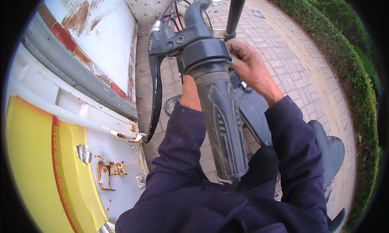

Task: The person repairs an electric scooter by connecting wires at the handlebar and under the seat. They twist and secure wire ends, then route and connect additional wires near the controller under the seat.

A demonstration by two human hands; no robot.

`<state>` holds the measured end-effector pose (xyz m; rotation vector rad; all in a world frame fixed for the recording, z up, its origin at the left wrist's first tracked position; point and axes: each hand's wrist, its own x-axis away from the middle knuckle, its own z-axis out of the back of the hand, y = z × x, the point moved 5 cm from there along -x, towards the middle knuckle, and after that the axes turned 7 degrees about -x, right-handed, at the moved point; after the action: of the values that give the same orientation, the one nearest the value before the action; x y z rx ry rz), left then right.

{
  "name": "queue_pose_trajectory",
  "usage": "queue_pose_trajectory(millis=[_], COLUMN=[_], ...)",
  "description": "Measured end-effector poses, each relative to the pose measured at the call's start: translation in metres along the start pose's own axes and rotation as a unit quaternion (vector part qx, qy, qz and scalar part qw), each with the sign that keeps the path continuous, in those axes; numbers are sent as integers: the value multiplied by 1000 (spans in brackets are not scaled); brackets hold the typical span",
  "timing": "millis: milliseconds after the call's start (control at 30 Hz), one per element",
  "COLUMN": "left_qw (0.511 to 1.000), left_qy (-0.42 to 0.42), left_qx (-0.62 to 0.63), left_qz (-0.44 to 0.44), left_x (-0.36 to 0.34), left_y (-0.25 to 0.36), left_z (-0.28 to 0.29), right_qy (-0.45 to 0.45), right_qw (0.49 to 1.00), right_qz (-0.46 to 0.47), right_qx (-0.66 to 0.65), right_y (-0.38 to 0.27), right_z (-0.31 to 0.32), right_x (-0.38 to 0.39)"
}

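Observation:
A black handlebar grip [221, 127] fills the middle, with a wide collar [204, 54] at its upper end beside a brake lever [155, 91] and cables [174, 14]. My right hand [249, 64] is at the collar's right side, fingers curled and thumb pressed in next to a small green piece [231, 63]; exactly what it pinches is hidden. My left hand [189, 93] reaches up behind the grip from the lower left, its fingers out of sight behind the collar and grip.
Weathered white and yellow metal panels [40, 143] with rusty fittings stand at left. A spotted padded cover [144, 2] is at top. A dark bike body [251, 111] and saddle [328, 152] lie below the bar. Brick paving [300, 83] runs toward a hedge [356, 70] at right.

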<state>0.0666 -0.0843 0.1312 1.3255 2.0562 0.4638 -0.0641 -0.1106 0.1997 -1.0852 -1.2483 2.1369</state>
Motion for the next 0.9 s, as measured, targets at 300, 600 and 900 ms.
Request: queue_pose_trajectory(millis=[300,600,900], left_qw=[978,970,969], left_qy=[72,64,30], left_qx=[-196,-233,-244], left_qz=[-18,-33,-21], left_x=[2,-4,2], left_y=[3,4,3], left_z=[-1,-7,-16], right_qy=[-26,20,-3], right_qw=[995,987,987], right_qz=[47,-23,-35], right_qx=[84,-155,-157], right_y=[8,49,50], right_z=[20,31,19], right_x=[-5,-5,-7])
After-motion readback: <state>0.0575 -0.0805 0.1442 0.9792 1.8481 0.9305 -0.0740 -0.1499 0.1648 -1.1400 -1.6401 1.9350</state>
